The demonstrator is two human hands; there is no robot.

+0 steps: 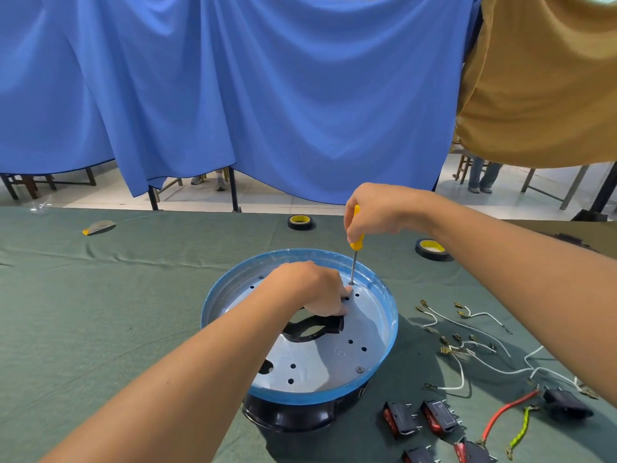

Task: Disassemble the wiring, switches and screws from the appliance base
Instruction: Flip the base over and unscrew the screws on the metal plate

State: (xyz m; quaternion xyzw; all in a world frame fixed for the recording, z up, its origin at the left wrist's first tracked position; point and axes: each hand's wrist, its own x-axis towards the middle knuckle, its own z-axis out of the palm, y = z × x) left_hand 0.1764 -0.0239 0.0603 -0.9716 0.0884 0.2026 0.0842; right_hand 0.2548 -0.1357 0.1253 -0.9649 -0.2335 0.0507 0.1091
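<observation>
The round appliance base [384, 332], with a blue rim, a grey metal plate and a black body, sits on the green cloth. My right hand [374, 212] grips a yellow-handled screwdriver [355, 243] held upright, its tip on a screw [351, 283] at the plate's far side. My left hand [314, 289] rests on the plate with curled fingers pressing beside that screw. Another screw [359, 369] sits near the plate's front right edge. Loose white wires [467, 342], a red wire [504, 414], a green-yellow wire [522, 429] and several red-and-black switches [437, 416] lie to the right.
Two rolls of black tape [300, 222] [431, 249] lie beyond the base. A small grey and yellow item [98, 226] lies at the far left. A black plug part [567, 403] lies under my right forearm. Blue and tan cloths hang behind the table.
</observation>
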